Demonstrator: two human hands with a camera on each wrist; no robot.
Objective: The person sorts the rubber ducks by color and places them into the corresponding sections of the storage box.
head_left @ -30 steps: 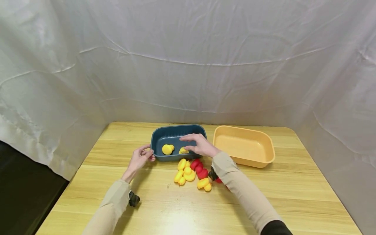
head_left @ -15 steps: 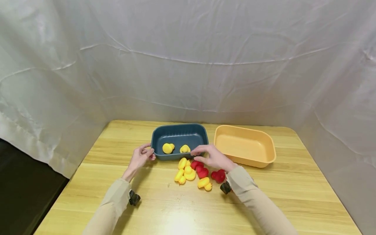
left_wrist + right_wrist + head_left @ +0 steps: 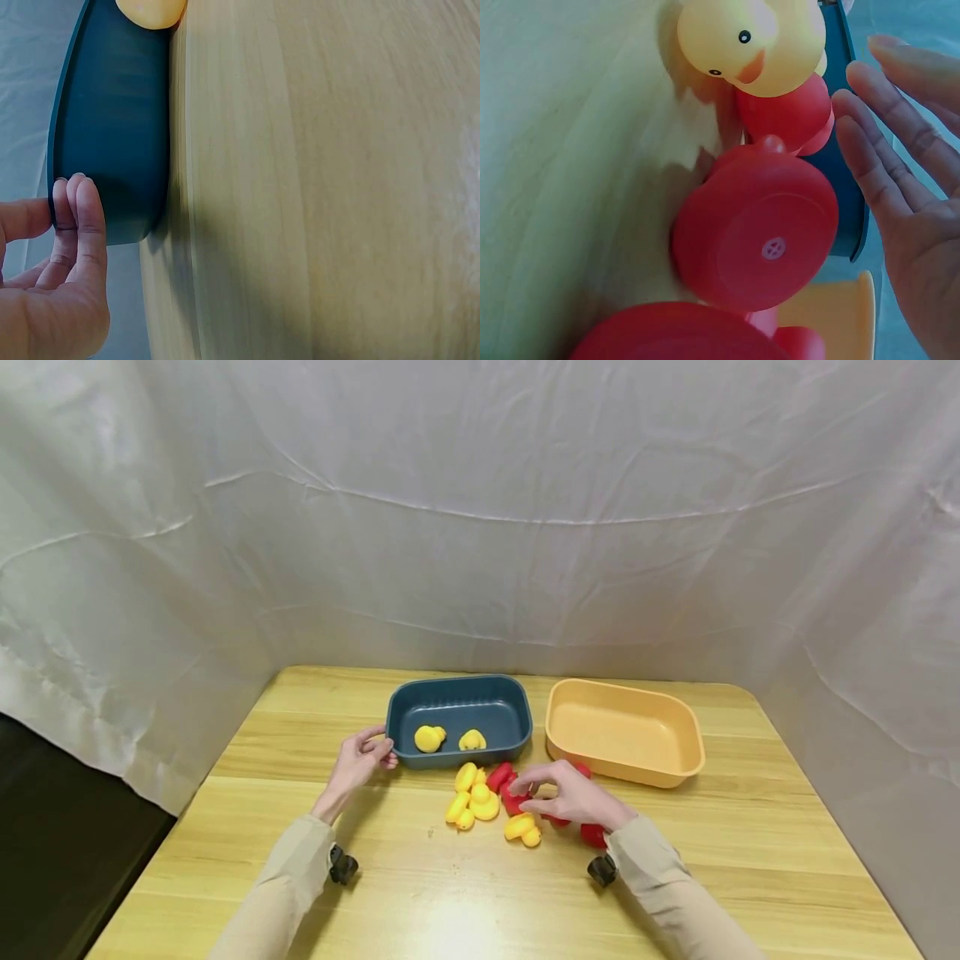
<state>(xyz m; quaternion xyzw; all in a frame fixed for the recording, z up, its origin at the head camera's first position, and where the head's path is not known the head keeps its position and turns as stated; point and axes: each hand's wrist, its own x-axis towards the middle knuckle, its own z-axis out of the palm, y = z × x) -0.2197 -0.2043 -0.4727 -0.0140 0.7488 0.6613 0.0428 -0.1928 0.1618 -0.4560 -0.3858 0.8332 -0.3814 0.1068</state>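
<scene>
White sheeting backdrop, wooden table [image 3: 675,868]. Left hand [image 3: 358,762] grips the blue tub [image 3: 457,693] at its near-left corner. Right hand [image 3: 570,793], fingers straight and relaxed, hovers over the red ducks [image 3: 508,787] in the loose pile beside the yellow ducks [image 3: 474,793]. Best approach: pinch one red duck cleanly, don't scatter neighbours. Blue tub holds two yellow ducks; orange tub [image 3: 675,768] holds nothing.

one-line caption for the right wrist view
Open right hand beside red rubber ducks and a yellow duck.
</scene>
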